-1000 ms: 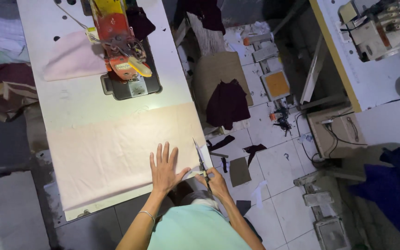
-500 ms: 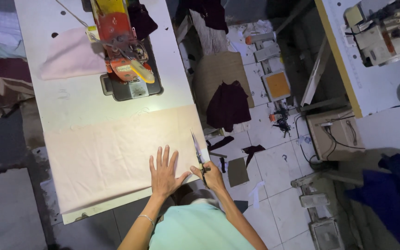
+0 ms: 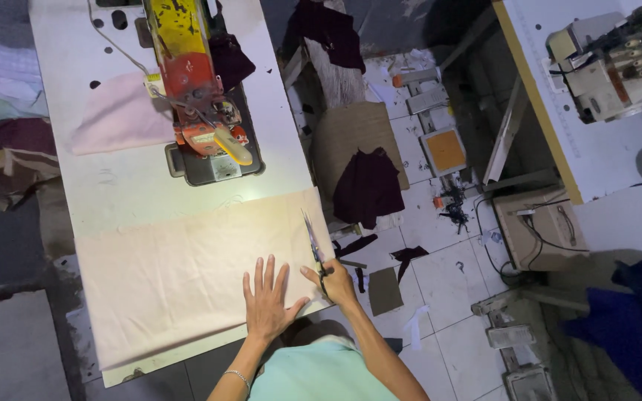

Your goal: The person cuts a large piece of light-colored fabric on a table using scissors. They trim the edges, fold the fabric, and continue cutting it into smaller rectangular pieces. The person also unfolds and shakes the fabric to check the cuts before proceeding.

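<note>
1. The left hand (image 3: 265,301) lies flat and wide open, fingers spread, on the pale cream cloth (image 3: 187,275); pressed down like this, it likely keeps the thin fabric from sliding or bunching beside the blades.
2. The right hand (image 3: 336,284) is closed around the handles of a pair of scissors (image 3: 313,241), whose slim metal blades point away from the person along the cloth's right edge, just inside the edge of the surface (image 3: 113,186). The line of the blades suggests a cut running parallel to that edge.
3. The cloth is spread in one broad rectangle across the near end of the white surface, mostly smooth with a few soft creases; it looks light and matte, like a woven cotton.
4. Beyond it stands a sewing machine (image 3: 198,96), a hard body painted yellow and orange-red, worn in places, set on a dark metal plate.
5. Left of the machine rests a folded pink piece of fabric (image 3: 117,122), well apart from both hands.
6. On the tiled floor (image 3: 447,260) to the right lie dark maroon scraps (image 3: 369,186), limp and crumpled, one draped over a brown cardboard sheet (image 3: 351,137).
7. A second white table with another machine (image 3: 607,59) sits at the far right.
</note>
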